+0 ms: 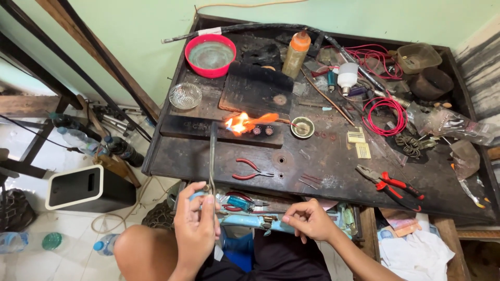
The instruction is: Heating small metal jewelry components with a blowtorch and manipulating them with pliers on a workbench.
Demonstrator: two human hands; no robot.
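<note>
Your two little round pieces (263, 130) sit on the dark block (219, 132) mid-surface, just right of the flame (245, 123). So I'd ease the torch (212, 156), gripped tight in your left hand (195, 226), rightward; right hand (307, 221) fingers look pinched, can't tell on what.

Orange flame (249, 123) over a black charred block (224, 134). Red bowl (210, 55) (greenish inside). Orange-capped amber bottle (296, 54). Red wire coil (385, 115). Red-handled pliers (252, 169) on dark, scorched bench (323, 161). Pale green wall (135, 36).
</note>
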